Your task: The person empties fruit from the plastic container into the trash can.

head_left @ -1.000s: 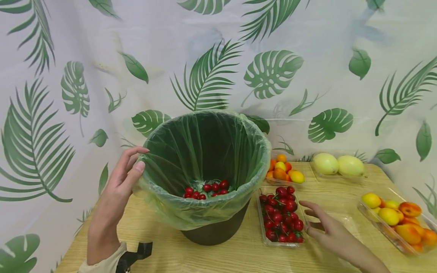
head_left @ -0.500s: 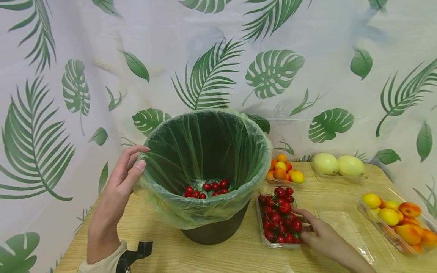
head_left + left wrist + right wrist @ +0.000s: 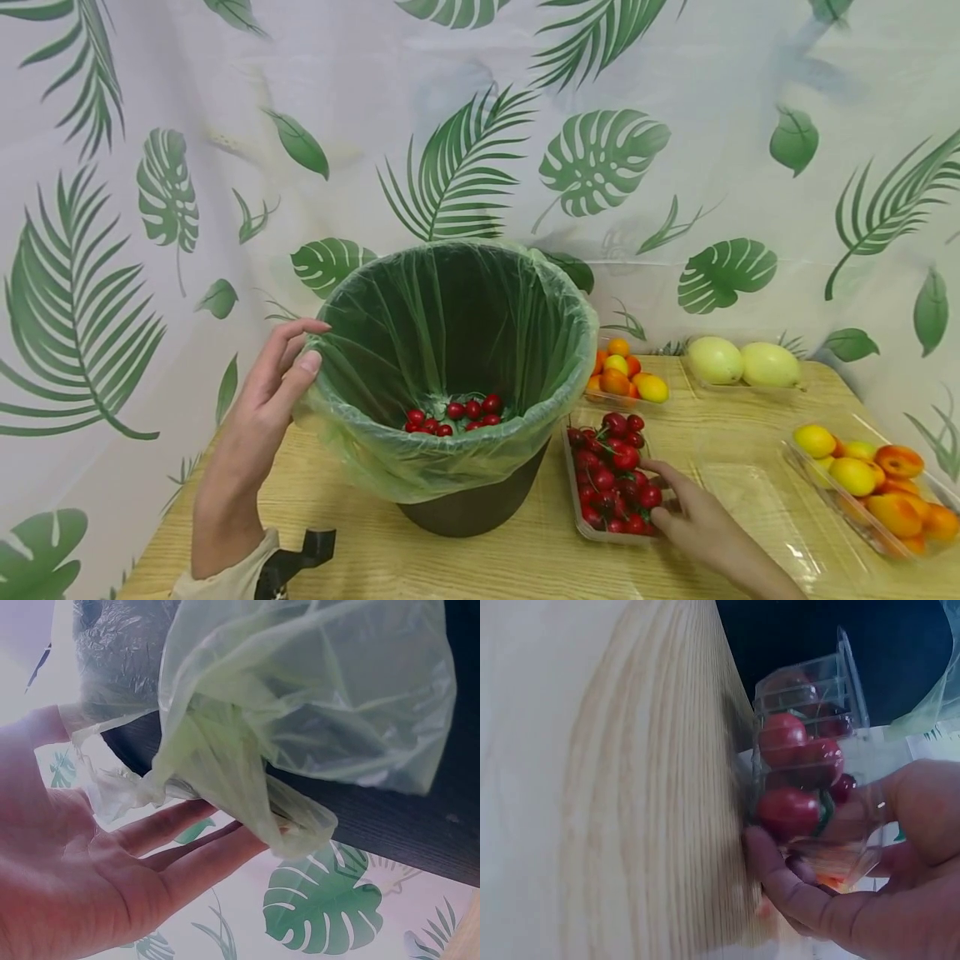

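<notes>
A dark trash bin [image 3: 480, 512] is lined with a thin green plastic bag [image 3: 450, 471] folded over its rim. Several red cherries [image 3: 472, 411] lie inside it. My left hand [image 3: 258, 408] holds the bin's left rim, thumb in front; in the left wrist view its long fingers reach behind the bag's loose folds. To the right of the bin is a clear plastic box [image 3: 617, 539] filled with cherries [image 3: 607, 479]. My right hand [image 3: 701, 517] grips that box by its right side. In the right wrist view, the fingers [image 3: 780, 877] curl round the box's lower edge, close to the tabletop.
A box of small orange and yellow fruit [image 3: 622, 375] stands behind the cherries. Two pale yellow melons [image 3: 744, 362] lie at the back right, with a box of yellow and orange fruit [image 3: 885, 483] at far right. Behind the table [image 3: 367, 550] hangs a leaf-patterned curtain [image 3: 487, 67].
My right hand has moved left to the cherry box and taken hold of its right side. The box has shifted slightly left and tilted. My left hand stays at the bin's rim.
</notes>
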`<state>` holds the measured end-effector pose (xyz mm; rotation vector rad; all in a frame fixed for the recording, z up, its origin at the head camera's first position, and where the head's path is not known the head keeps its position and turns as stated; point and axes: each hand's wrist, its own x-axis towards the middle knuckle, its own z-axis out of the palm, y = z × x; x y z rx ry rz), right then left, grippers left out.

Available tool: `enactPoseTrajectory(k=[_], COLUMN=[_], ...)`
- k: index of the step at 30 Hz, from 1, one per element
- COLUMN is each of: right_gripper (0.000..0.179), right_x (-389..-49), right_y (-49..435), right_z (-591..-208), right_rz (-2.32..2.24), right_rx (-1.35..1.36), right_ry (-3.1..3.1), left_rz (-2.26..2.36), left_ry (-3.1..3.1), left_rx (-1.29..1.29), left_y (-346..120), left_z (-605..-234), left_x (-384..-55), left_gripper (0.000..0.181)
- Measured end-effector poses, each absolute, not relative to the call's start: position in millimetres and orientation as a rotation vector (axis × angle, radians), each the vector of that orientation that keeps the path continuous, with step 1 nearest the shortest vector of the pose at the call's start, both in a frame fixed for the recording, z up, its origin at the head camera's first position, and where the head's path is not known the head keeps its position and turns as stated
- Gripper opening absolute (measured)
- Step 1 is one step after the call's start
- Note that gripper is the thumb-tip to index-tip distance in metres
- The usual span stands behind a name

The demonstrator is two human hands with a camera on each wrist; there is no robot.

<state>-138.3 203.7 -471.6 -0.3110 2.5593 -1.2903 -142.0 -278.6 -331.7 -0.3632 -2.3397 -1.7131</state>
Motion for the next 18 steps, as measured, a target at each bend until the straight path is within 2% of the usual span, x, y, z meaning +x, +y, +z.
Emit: enactPoseTrajectory(k=[12,18], right_gripper=[0.069,0.071], right_x=[-138.3,-135.1], right_y=[209.5,220.3], right_z=[-463.9,-463.9], right_rz=[-1.515,-1.661], right_rx=[-0.075,-0.145], right_ry=[2.188,1.928], left_rz=[-1.719,-1.710], left_ry=[-2.335,-2.333], left_rx=[-0.358,-0.374], left_y=[-278.2,-278.4], left_z=[-332.1,-332.3], left_x=[-140.7,-141.7], left_gripper=[0.037,0.037])
